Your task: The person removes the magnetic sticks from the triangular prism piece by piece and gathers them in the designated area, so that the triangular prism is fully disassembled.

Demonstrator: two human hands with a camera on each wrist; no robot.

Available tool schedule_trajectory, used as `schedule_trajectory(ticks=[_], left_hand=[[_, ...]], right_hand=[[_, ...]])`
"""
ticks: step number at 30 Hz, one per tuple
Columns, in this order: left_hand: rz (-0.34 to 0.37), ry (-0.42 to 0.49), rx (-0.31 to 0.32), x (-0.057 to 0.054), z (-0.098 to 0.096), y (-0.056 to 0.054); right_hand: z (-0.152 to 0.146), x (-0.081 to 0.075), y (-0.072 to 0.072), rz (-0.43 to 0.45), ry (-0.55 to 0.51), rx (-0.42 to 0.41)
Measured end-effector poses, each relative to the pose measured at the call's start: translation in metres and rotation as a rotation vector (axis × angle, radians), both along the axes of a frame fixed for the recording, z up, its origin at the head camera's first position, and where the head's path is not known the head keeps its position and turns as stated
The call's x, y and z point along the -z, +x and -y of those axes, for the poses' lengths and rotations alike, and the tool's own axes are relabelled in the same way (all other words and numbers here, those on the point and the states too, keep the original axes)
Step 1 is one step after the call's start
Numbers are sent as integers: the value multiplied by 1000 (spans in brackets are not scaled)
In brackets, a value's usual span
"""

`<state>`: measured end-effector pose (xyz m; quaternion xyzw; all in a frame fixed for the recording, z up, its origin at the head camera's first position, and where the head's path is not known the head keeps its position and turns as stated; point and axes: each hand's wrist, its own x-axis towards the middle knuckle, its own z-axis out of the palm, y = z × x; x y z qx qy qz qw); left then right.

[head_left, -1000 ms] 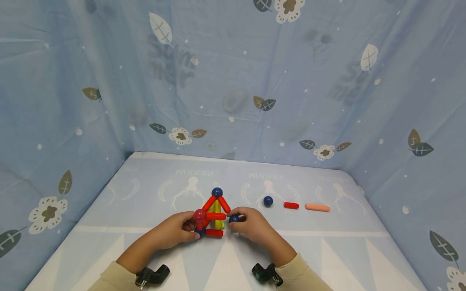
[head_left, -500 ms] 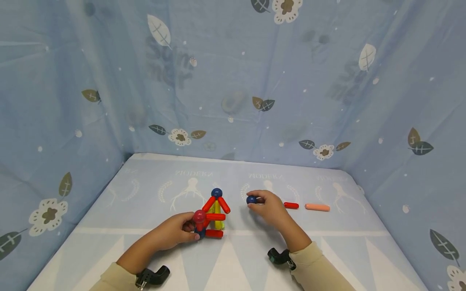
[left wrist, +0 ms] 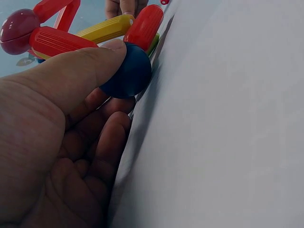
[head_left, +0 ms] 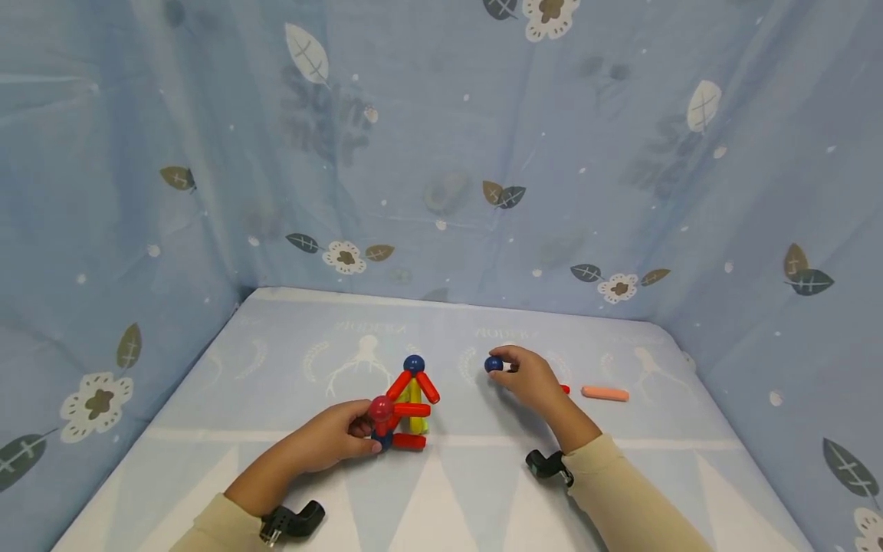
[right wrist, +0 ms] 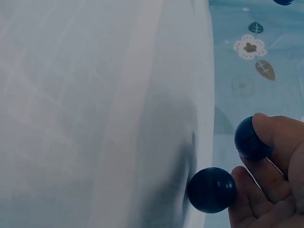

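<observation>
My left hand (head_left: 336, 437) grips the blue ball (left wrist: 129, 71) at the near lower corner of a magnetic stick-and-ball frame, thumb on top of it. The frame has red sticks (head_left: 411, 410), yellow sticks (head_left: 415, 395), a red ball (head_left: 380, 409) and another blue ball (head_left: 414, 364) at its far end. To the right, my right hand (head_left: 531, 377) pinches a loose blue ball (right wrist: 251, 138) between thumb and finger, apart from the frame. A second loose blue ball (right wrist: 211, 190) sits against its lower fingers; whether they hold it I cannot tell.
A red stick (head_left: 565, 389), mostly hidden behind my right hand, and an orange stick (head_left: 605, 393) lie on the cloth-covered table (head_left: 483, 491). Patterned blue curtains (head_left: 441, 153) stand around its back and sides.
My right hand has moved away from the frame, right and toward the back, with the blue ball. It now covers much of the loose red stick. My left hand and the frame stay put.
</observation>
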<state>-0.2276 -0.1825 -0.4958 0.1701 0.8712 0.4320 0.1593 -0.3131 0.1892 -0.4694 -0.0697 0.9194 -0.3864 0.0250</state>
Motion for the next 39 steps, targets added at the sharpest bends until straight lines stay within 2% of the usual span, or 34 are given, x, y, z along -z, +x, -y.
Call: schedule_trajectory(ticks=[5, 14, 22, 32, 39], left_hand=[[-4, 2, -4, -2, -1, -1], [-20, 30, 34, 1, -1, 0], [-14, 22, 23, 1, -1, -1], [-14, 27, 28, 2, -1, 0], [-19, 25, 31, 2, 0, -1]], right_hand=[[2, 5, -1, -16, 14, -38], [5, 13, 0, 26, 62, -60], [7, 9, 1, 56, 143, -109], [6, 5, 0, 84, 189, -172], [0, -1, 0, 90, 169, -204]])
